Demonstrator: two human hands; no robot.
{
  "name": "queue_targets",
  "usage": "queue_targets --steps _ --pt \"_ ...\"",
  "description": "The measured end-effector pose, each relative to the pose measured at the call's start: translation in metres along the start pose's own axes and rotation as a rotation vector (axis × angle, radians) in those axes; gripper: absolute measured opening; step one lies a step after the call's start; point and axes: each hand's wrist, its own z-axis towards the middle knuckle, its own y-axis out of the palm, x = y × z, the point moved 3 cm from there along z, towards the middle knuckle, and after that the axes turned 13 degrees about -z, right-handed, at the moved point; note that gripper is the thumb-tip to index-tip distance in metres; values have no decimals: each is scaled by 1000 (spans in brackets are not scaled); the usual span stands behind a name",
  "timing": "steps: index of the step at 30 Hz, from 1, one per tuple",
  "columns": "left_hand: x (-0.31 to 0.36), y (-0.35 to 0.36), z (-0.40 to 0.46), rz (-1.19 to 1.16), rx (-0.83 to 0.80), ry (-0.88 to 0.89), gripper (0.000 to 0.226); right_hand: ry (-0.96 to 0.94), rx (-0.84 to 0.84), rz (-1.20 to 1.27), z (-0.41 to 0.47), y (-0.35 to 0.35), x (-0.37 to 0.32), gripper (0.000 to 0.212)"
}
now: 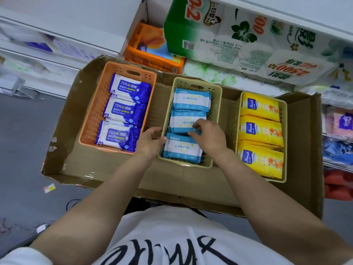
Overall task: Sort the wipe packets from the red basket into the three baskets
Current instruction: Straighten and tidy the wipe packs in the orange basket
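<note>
Three baskets stand side by side on flattened cardboard (107, 169). The orange basket (91, 119) on the left holds dark blue alcohol wipe packets (124, 111). In the beige middle basket (215, 115) lie light blue and white wipe packets (191, 99). The beige right basket (234, 119) is packed with yellow wipe packets (261, 129). My left hand (150, 142) holds the left end of the nearest light blue packet (181, 148) at the basket's left wall. My right hand (208, 134) pinches the edge of the middle light blue packet (183, 121). No red basket shows.
White shelving with blurred goods runs along the left. Behind the baskets stand an orange box (149, 48) and large green-and-white tissue roll packs (248, 35). More packaged goods fill shelves at the right edge (340, 131). Grey floor with a paper scrap (49, 188) lies left.
</note>
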Motion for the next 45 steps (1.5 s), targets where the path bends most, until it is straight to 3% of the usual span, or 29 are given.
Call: queue_targets --steps 6,9,13,18,24,30,36,45 --pt "2 2 2 11 -12 -25 37 76 69 72 18 -17 11 34" --pt "1 2 2 76 -29 -59 37 -4 18 32 21 -12 3 47" --pt "21 13 10 74 -68 40 48 -59 -55 -32 29 3 -5 57" --pt "60 36 37 8 -75 105 41 5 -89 -106 30 15 -6 55" --pt "53 31 49 -25 -124 50 47 35 -70 -68 25 24 -7 56" --pt "50 29 57 -49 -145 27 46 -45 171 -204 48 -2 -11 54" --pt "47 27 60 -47 -161 27 46 -106 -56 -167 103 -1 -12 58" --pt "51 28 60 0 -177 44 47 -34 -21 -198 96 10 -6 57"
